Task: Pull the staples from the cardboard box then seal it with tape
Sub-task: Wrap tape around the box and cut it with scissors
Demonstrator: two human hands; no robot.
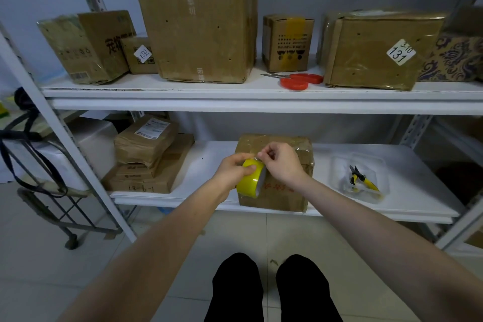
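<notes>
A brown cardboard box (285,191) with red writing on its front stands on the lower shelf (407,206), its top covered in clear tape. Just in front of it, my left hand (232,168) grips a yellow tape roll (251,178). My right hand (283,162) pinches the loose tape end at the top of the roll, over the box's top. Yellow-handled pliers (362,178) lie in a clear plastic tray (339,165) to the right of the box.
Red-handled scissors (300,80) lie on the upper shelf among several cardboard boxes. A stack of flat parcels (149,162) sits at the lower shelf's left. A folding trolley (52,191) stands on the floor to the left. My knees show below.
</notes>
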